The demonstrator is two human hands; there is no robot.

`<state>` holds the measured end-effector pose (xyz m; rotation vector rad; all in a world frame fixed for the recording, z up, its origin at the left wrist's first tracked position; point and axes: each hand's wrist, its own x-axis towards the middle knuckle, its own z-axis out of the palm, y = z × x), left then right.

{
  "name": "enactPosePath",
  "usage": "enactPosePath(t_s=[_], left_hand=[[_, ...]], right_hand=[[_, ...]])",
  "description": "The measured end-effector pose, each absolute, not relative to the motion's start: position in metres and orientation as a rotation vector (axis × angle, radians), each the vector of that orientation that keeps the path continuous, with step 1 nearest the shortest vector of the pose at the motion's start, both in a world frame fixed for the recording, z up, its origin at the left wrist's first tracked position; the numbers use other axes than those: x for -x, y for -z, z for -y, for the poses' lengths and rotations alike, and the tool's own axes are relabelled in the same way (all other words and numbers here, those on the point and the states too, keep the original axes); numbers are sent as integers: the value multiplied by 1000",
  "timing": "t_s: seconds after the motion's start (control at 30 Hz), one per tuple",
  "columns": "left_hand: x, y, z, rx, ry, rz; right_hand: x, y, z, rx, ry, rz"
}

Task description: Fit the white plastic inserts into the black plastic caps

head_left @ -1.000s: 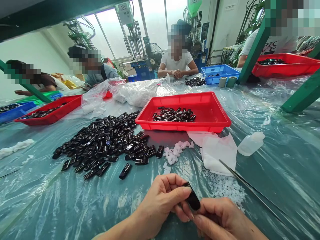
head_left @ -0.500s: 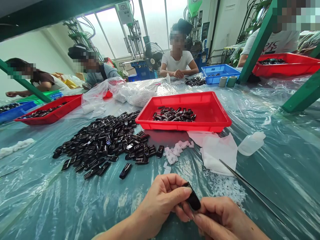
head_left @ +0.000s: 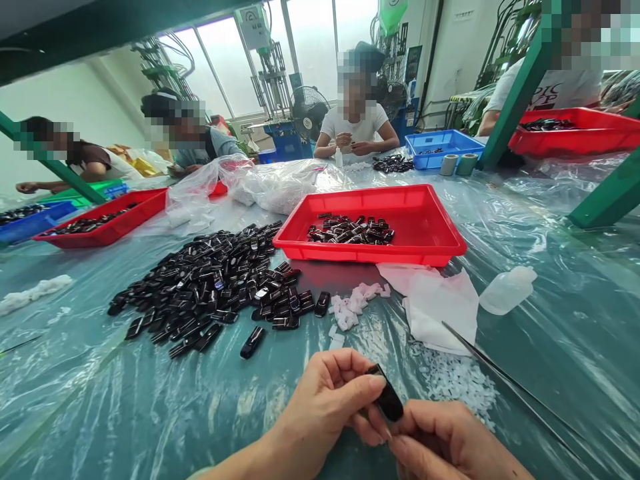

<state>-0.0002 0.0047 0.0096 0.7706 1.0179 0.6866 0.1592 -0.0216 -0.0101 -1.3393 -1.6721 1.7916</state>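
Observation:
Between thumb and fingers, my left hand (head_left: 335, 400) grips a small glossy black piece (head_left: 389, 399), tilted down to the right. The fingers of my right hand (head_left: 440, 437) are pinched together at its lower end; whether they hold anything is hidden. Left of centre lies a big heap of similar black pieces (head_left: 200, 280), with one loose piece (head_left: 253, 342) in front. Small white pieces (head_left: 350, 307) lie beyond my hands. To the right are a white cloth (head_left: 443, 310), clear scraps (head_left: 457, 383) and metal tweezers (head_left: 510, 383).
A red tray (head_left: 425, 223) holding black pieces stands behind the heap. A translucent bottle (head_left: 507, 290) lies right of the cloth. Plastic film covers the table. Several people sit across it, near a blue tray (head_left: 440, 143) and a green post (head_left: 520, 87).
My hands keep nearly the same grip on the black piece. The view has shifted slightly. Across the table, a person's clasped hands have come apart and risen.

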Motion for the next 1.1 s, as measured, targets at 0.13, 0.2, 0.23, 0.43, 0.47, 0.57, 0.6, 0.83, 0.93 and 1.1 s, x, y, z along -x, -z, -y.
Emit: enactPosePath(t_s=[0.13,0.2,0.23,0.43,0.47,0.57,0.6,0.83,0.93,1.1], left_hand=[[0,-10,-5,-779,-693,-1008],[0,-11,-5,-791,-690,-1008],[0,-11,-5,-796,-689,-1010],[0,-11,-4,-801,-684,-1021],[0,-11,-4,-802,-680,-1018],[-1,-13,-4,-803,-676,-1018],[-1,-13,-4,-801,-674,-1019],[-1,-12,-6,-792,-665,-1003],[-1,-11,-7,-788,-661,-1006],[0,-11,-8,-789,-650,-1017]], right_hand=[[-159,12,22,1297,-1808,1622],[-159,14,23,1263,-1821,1604],[-159,15,24,1256,-1822,1602],[-158,16,24,1257,-1839,1565],[-158,16,24,1251,-1842,1560],[-158,16,24,1231,-1842,1558],[-158,15,24,1231,-1842,1556],[-158,13,22,1213,-1829,1585],[-159,13,23,1202,-1832,1579],[-159,12,22,1243,-1816,1589]])
